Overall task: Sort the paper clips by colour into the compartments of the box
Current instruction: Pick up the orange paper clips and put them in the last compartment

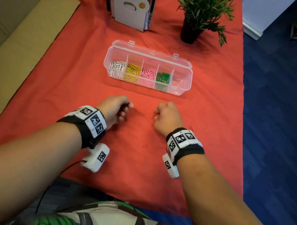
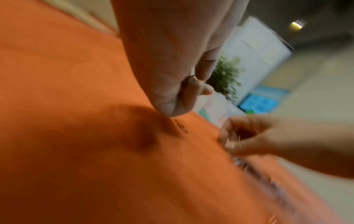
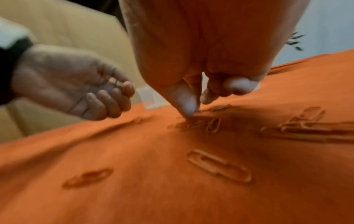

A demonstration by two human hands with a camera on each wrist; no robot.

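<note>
A clear box [image 1: 187,73] stands open on the red cloth [image 1: 71,71]; white, yellow, pink and green clips fill four compartments, and the rightmost [image 1: 178,86] looks almost bare. Orange-red clips lie loose near the hands, one [image 1: 143,145] nearer me and a cluster [image 3: 199,124] under my right hand. My left hand [image 1: 127,106] hovers with curled fingers that seem to hold clips [image 3: 113,81], and another clip [image 1: 130,112] lies just below its fingertips. My right hand [image 1: 157,113] has its thumb and forefinger [image 3: 186,104] pinching down on the cluster.
A paw-shaped white bookend [image 1: 130,4] with books and a potted plant [image 1: 201,8] stand behind the box. A beige cushion [image 1: 22,46] borders the cloth on the left. The table's right edge drops to blue floor [image 1: 282,116].
</note>
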